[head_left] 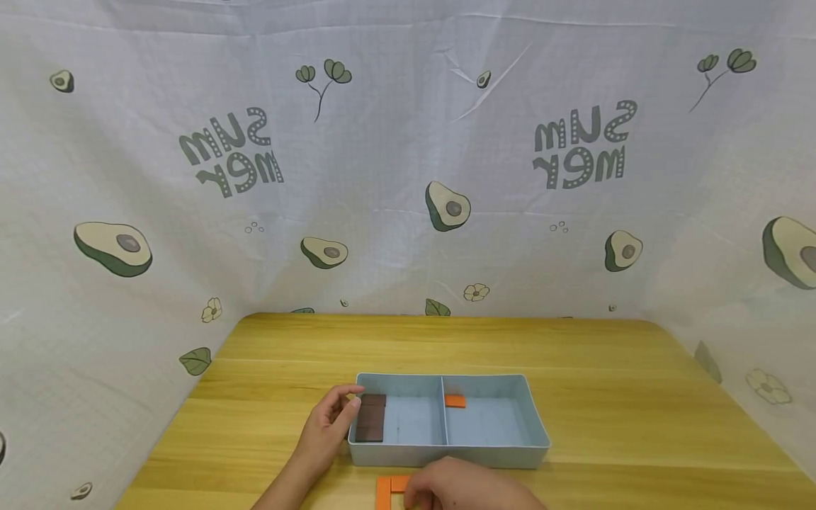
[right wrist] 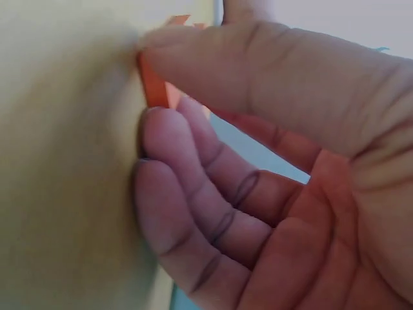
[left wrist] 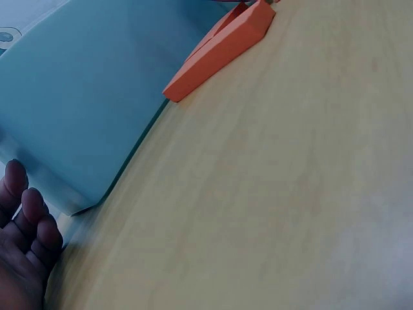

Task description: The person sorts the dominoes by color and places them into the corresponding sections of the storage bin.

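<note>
In the head view my left hand (head_left: pixel 324 428) is at the left end of a light blue two-compartment box (head_left: pixel 446 455), thumb and index finger by the rim. Its other fingertips lie loosely bent beside the box wall in the left wrist view. In front of the box, my right hand (head_left: pixel 468 485) has its thumb and fingers around an orange block (right wrist: pixel 155 84), pinching it close to the table; the fingers partly hide it. Beside that hand, an upright-running orange strip (head_left: pixel 382 492) and a crosswise orange piece (head_left: pixel 399 484) meet at a corner.
Several dark brown blocks (head_left: pixel 370 419) lie along the left end of the box's left compartment. One orange block (head_left: pixel 455 401) lies in the right compartment, against the divider (head_left: pixel 444 418). The wooden table (head_left: pixel 637 404) is bordered by a printed white curtain (head_left: pixel 382 156).
</note>
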`<state>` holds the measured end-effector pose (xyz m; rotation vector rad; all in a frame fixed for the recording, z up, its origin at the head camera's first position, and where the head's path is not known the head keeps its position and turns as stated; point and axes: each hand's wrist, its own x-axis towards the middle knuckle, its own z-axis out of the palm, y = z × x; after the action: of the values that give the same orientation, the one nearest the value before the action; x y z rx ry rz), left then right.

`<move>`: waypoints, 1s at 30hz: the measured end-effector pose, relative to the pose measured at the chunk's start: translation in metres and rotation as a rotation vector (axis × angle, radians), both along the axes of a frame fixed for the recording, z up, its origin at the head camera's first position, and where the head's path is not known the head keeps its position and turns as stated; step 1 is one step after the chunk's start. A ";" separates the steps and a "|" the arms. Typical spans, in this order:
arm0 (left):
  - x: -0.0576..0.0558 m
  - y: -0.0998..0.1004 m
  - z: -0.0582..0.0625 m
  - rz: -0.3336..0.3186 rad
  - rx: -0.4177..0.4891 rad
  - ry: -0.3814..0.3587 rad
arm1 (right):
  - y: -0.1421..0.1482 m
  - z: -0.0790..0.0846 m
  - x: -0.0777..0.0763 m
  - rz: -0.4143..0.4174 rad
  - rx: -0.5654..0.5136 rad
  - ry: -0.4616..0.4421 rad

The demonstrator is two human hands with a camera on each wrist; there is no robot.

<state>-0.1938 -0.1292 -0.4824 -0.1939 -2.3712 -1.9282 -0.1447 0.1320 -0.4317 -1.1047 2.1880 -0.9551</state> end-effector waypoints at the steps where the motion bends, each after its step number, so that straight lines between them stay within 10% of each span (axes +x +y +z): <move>1: 0.000 0.000 0.000 -0.002 0.001 -0.001 | -0.002 -0.001 0.000 0.011 0.006 0.036; 9: 0.000 0.000 0.000 -0.010 0.004 -0.009 | -0.005 -0.004 -0.002 0.058 0.014 0.165; 20: 0.000 0.000 0.000 -0.010 0.005 -0.010 | -0.003 0.010 0.000 -0.113 -0.142 -0.298; 30: -0.001 0.000 -0.002 -0.009 0.017 0.003 | 0.006 0.030 0.003 -0.193 -0.290 -0.305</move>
<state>-0.1953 -0.1294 -0.4848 -0.2060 -2.3553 -1.9496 -0.1418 0.1377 -0.4021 -0.8112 1.9713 -1.4596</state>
